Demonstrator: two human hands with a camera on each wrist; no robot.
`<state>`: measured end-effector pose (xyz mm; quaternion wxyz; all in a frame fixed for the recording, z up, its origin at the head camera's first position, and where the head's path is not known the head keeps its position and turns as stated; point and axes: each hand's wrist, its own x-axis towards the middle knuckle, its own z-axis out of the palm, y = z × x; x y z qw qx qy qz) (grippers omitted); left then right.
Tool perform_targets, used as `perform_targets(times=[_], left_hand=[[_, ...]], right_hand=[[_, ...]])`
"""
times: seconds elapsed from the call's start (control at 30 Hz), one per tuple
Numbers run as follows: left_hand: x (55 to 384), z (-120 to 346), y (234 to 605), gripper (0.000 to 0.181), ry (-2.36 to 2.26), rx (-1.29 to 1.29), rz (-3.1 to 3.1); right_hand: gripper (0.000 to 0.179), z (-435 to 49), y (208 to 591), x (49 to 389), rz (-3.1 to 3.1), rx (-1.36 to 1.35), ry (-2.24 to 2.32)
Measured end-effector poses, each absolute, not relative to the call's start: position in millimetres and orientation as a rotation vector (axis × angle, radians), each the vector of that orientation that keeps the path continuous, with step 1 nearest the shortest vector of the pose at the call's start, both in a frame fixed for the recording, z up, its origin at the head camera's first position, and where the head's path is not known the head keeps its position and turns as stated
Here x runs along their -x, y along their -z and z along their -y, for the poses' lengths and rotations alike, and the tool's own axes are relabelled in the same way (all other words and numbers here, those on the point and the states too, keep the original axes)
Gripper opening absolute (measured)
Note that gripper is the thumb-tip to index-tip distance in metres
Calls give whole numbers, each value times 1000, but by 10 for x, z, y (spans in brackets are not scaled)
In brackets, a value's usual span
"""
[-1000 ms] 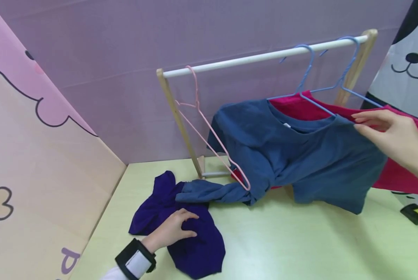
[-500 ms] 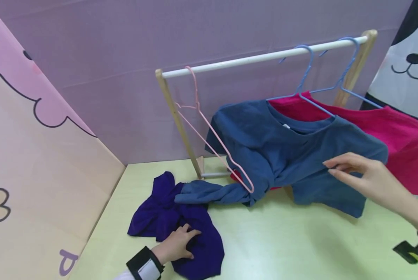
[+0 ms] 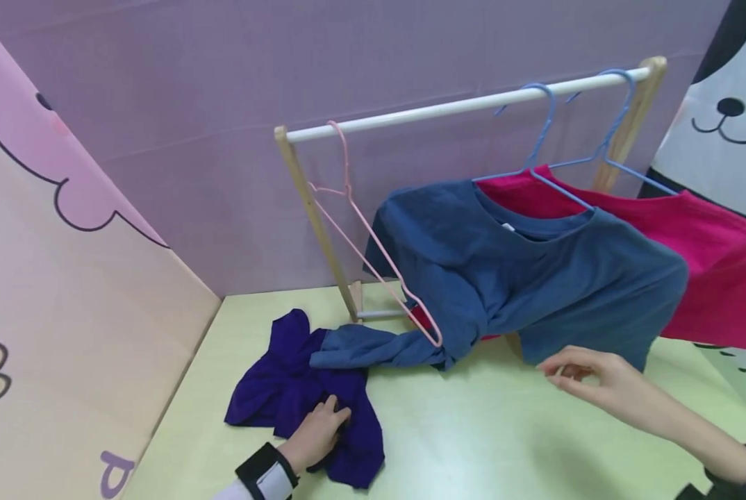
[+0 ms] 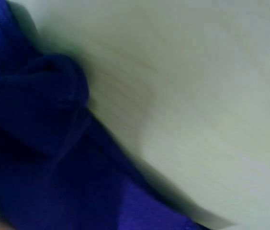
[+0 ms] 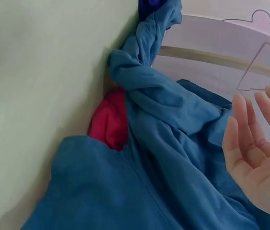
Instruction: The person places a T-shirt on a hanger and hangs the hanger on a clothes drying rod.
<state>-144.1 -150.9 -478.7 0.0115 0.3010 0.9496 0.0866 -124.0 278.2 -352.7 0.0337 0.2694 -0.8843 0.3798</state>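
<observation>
A crumpled dark purple garment (image 3: 279,382) lies on the table at the left in the head view; its exact kind is hidden by the folds. My left hand (image 3: 317,434) grips its lower part, and the cloth bunches up beside the hand in the left wrist view. A blue T-shirt (image 3: 535,271) hangs on a blue hanger (image 3: 542,132), with one twisted end trailing over the purple garment. My right hand (image 3: 604,389) hovers in front of the shirt's lower right, its fingers loosely bent and nothing held. In the right wrist view the palm and fingers are relaxed.
A rack with a white rail (image 3: 448,110) and wooden posts stands at the back. On it hang a bare pink hanger (image 3: 373,236) at the left and a crimson garment (image 3: 717,271) behind the blue shirt. Printed panels border the pale table (image 3: 473,437).
My right hand has left the blue shirt's shoulder and moved down and left. My left hand has shifted over the purple garment and gathered its lower part, whose edge has drawn in.
</observation>
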Motion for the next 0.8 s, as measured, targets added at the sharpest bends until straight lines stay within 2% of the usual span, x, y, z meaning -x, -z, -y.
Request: perform_targets(times=[0.17, 0.37, 0.8], left_hand=[[1552, 1573, 4776, 24, -429, -969, -2926], [1692, 1775, 4599, 29, -783, -885, -2904], [1944, 2193, 3635, 28, -1242, -544, -3108]], right_hand=[[17, -2779, 3578, 1238, 2752, -847, -1195], [17, -2801, 3597, 1243, 2767, -870, -1216], [17, -2826, 3631, 1270, 2765, -881, -1298]])
